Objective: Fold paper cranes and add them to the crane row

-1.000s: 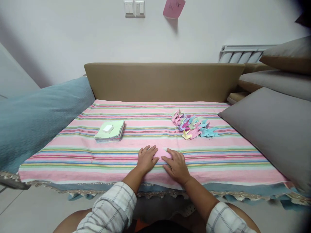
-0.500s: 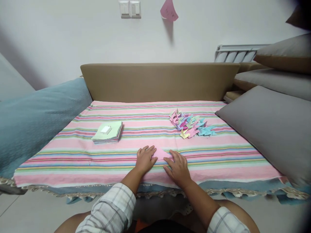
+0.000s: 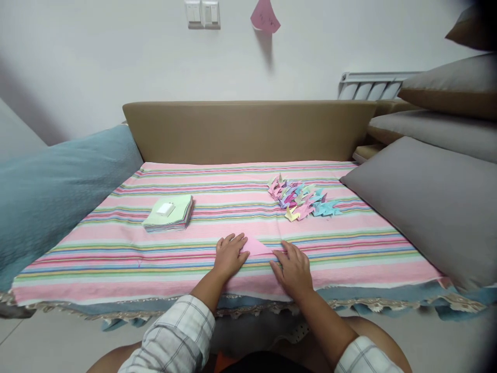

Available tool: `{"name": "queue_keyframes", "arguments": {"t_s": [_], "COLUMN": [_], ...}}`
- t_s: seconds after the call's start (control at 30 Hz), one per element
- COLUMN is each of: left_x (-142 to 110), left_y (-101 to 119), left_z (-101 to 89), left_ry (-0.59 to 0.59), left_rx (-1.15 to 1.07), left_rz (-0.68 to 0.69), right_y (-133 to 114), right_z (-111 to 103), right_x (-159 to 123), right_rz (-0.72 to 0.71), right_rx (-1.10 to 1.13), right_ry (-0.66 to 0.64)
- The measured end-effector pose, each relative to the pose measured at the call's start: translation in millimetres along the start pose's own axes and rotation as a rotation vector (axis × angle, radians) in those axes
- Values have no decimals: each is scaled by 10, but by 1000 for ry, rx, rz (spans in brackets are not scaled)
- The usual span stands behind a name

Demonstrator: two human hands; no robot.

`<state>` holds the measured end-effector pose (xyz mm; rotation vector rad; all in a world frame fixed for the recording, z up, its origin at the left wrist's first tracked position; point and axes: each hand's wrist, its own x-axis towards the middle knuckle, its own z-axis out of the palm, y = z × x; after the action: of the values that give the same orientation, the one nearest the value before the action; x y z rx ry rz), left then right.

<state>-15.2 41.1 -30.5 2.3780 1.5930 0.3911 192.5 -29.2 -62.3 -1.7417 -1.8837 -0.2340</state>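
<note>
A folded pink paper (image 3: 257,247) lies flat on the striped cloth (image 3: 116,254) near its front edge. My left hand (image 3: 229,254) rests on the paper's left end with fingers stretched flat. My right hand (image 3: 294,269) lies at the paper's right end, fingers flat and pressing its edge. A stack of coloured paper squares (image 3: 169,214) with a small white object (image 3: 165,209) on top sits to the left. A pile of folded paper cranes (image 3: 298,197) in several colours lies further back on the right.
A blue blanket roll (image 3: 58,181) borders the cloth on the left, grey cushions (image 3: 427,197) on the right, and a tan backrest (image 3: 244,132) behind. Light switches (image 3: 202,13) and a pink note (image 3: 264,15) hang on the wall.
My right hand has slid to the right along the pink paper, baring more of it as a triangle. The view has shifted slightly. My left hand stays in place.
</note>
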Motion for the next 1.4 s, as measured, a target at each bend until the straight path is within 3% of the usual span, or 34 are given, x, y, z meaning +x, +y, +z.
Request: {"name": "queue_keyframes", "arguments": {"t_s": [0.2,0.43,0.53,0.83,1.13,1.4], "left_x": [7,3,-5,-8,1,27], "left_y": [-12,-3,-3,-7,-10,-27], "left_z": [6,9,12,9,-9,-120], "left_ry": [-4,5,15,8,-8,-117], "left_rx": [-2,1,3,2,-28,-96], "left_rz": [2,-3,3,3,-11,-23], "right_y": [88,-212,-319,-172,56,70], "right_z": [-39,25,66,-11,-24,-1], "right_x": [3,66,90,35,61,58], "right_rz": [51,-251,-291,-106,-39,-29], "right_rx": [59,77,73,11,6,34], "right_ry": [-4,-75,-106,-64,-90,-111]}}
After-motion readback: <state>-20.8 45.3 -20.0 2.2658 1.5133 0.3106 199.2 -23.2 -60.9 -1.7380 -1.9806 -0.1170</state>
